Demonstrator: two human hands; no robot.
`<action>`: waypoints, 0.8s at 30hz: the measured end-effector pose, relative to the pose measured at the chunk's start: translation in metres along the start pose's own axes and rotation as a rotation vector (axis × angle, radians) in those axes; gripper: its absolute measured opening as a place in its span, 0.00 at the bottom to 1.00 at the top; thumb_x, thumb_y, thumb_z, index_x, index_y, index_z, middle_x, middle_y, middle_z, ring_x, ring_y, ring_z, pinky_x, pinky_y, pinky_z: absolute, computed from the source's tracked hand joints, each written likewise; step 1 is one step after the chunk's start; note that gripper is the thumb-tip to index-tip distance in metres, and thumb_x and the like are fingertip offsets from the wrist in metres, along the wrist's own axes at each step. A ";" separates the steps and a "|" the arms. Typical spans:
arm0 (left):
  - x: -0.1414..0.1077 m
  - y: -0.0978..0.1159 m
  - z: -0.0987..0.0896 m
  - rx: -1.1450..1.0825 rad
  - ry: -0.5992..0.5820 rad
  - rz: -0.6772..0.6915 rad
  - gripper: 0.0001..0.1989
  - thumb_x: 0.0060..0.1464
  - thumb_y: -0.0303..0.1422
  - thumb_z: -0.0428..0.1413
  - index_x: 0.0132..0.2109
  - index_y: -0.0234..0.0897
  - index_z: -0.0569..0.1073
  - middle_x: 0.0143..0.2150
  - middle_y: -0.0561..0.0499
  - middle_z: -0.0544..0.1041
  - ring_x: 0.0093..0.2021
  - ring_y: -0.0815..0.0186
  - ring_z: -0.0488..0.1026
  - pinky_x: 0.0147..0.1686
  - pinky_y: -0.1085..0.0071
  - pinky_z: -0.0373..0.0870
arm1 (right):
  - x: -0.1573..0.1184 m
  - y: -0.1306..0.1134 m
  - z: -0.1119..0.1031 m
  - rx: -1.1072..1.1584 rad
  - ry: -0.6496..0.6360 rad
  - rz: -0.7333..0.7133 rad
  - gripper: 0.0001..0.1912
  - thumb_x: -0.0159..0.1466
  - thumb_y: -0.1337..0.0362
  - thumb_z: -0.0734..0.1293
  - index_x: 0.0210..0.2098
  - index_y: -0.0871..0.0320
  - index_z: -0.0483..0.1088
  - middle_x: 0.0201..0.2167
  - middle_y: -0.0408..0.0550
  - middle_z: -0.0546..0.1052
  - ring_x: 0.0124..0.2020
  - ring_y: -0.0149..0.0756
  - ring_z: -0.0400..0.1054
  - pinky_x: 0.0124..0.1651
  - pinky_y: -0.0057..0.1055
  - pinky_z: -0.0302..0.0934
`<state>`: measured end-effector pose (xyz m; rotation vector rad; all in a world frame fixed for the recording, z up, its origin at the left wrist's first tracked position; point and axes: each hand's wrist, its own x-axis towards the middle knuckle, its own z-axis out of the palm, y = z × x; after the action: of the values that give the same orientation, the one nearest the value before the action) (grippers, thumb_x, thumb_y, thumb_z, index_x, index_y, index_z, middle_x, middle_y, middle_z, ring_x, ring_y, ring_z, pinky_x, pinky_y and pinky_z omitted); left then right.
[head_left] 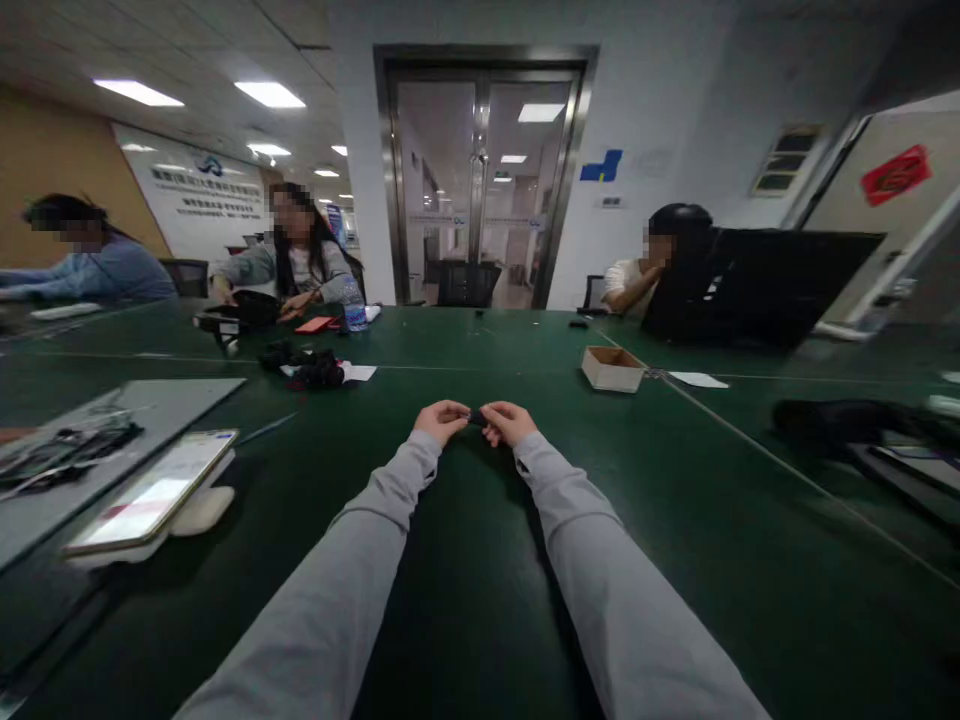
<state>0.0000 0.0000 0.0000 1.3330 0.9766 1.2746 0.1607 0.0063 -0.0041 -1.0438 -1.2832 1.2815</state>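
Note:
Between my two hands is a small black piece (477, 418), too small and dark for its kind to show. My left hand (442, 420) pinches its left end with thumb and forefinger. My right hand (510, 423) grips the right end in the same way, its other fingers curled underneath. Both forearms, in grey sleeves, reach forward over the green table (465, 560). The fingers cover much of the black piece.
To the left, a lit phone (161, 490) rests on a white stand beside a grey board (45, 500) with cables. Ahead lie black gear (319, 370), a bottle (353, 305) and an open box (611, 368). A monitor (757, 285) stands right. Several people sit around.

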 end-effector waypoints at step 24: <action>-0.005 0.002 0.007 0.276 -0.001 -0.035 0.18 0.48 0.30 0.53 0.48 0.36 0.62 0.24 0.56 0.67 0.17 0.76 0.64 0.15 0.81 0.62 | 0.004 0.005 -0.002 0.034 -0.043 0.006 0.17 0.48 0.57 0.71 0.30 0.64 0.67 0.12 0.43 0.70 0.11 0.27 0.62 0.12 0.19 0.57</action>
<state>0.0060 -0.0058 0.0019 1.5184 1.2032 1.1421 0.1620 0.0106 -0.0084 -1.0011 -1.2870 1.3320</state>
